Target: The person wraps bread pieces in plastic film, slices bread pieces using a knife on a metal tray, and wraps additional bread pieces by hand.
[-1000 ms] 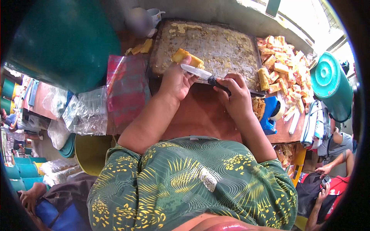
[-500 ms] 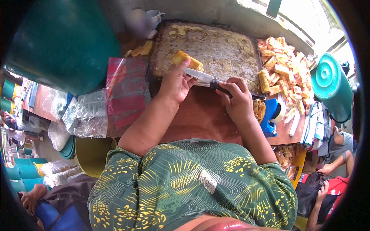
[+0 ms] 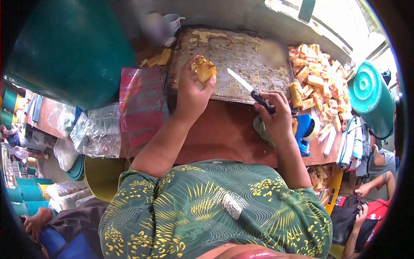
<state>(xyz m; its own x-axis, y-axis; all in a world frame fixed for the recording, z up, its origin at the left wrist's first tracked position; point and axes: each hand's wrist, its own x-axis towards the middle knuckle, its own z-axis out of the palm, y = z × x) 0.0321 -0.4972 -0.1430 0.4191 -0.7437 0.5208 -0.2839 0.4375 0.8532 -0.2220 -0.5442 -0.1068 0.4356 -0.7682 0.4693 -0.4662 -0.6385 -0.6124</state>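
Note:
My left hand (image 3: 195,93) is closed around a yellow-brown rolled pastry (image 3: 204,70), held up over the left part of a worn baking tray (image 3: 241,52). Its browned, rough side faces me. In my right hand (image 3: 275,108) is a knife (image 3: 241,80) with a black handle, the pale blade pointing up and left above the tray's front edge. Blade and pastry are apart. Smeared yellow crumbs and residue cover the tray surface.
Right of the tray lies a heap of wrapped rolls (image 3: 317,82), beside a blue tape dispenser (image 3: 303,134). A green lidded bucket (image 3: 371,95) stands far right. At left are a large green container (image 3: 69,52), a red plastic sheet (image 3: 142,101) and clear bags (image 3: 101,129). Other people sit nearby.
The knife has come away from the pastry, moving right with my right hand. My left hand has turned the pastry so its browned side shows.

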